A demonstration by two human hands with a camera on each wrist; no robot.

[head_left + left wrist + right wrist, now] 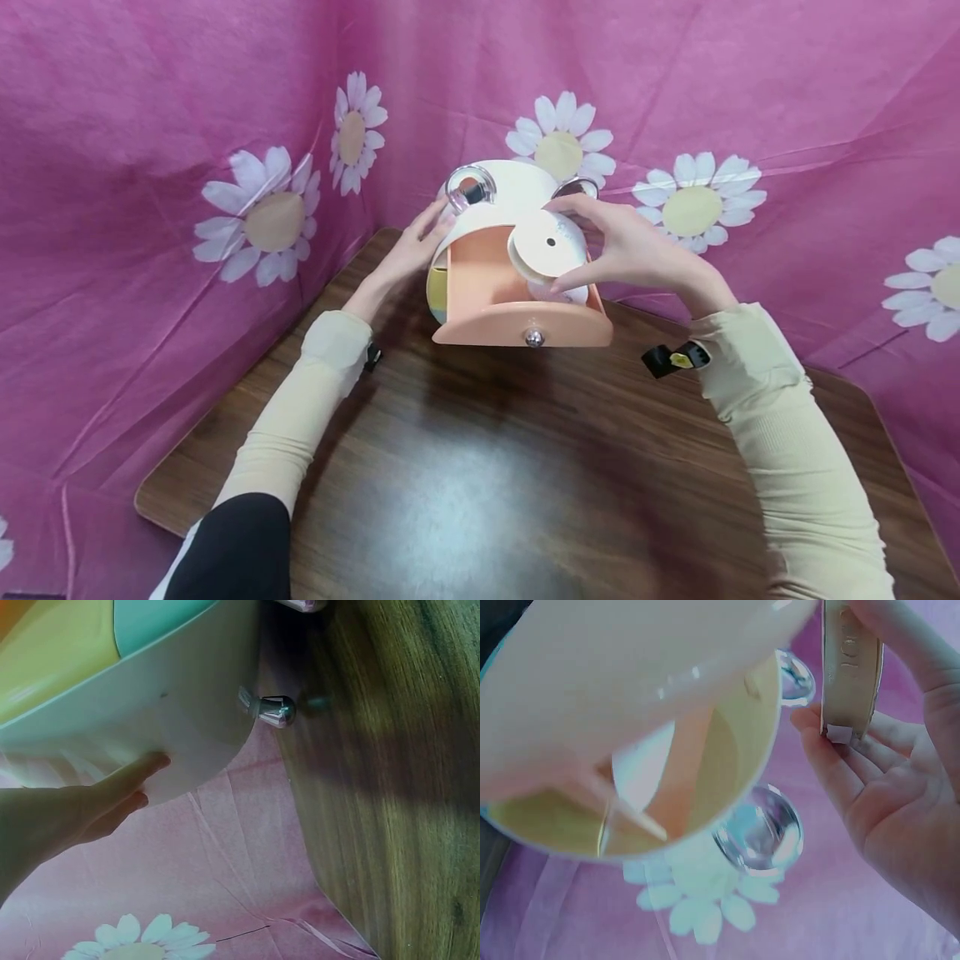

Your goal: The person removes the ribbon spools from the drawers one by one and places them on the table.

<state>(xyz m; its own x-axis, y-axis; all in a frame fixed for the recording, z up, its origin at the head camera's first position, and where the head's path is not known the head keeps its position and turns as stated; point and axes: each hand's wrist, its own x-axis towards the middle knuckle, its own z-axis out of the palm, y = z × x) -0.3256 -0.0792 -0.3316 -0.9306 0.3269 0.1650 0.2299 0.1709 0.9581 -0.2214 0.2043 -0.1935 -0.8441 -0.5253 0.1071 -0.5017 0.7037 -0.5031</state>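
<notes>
A white rounded storage box (510,187) with a peach drawer (487,267) pulled out stands on the table. My right hand (637,246) holds a white disc-shaped ribbon spool (542,252), with a small dark centre hole, over the drawer's right side. Beneath it, a pale round thing shows partly in the drawer. In the right wrist view, the spool (849,671) is edge-on, with a beige band and a small white tab, between thumb and fingers. My left hand (416,246) rests on the box's left side; its fingers lie straight against the white wall (195,727) in the left wrist view.
Two shiny chrome rounds (471,188) sit on top of the box. A silver knob (534,337) sticks out from the drawer front. The brown wooden table (450,467) extends toward me. A pink curtain (450,67) with daisies hangs close behind and beside it.
</notes>
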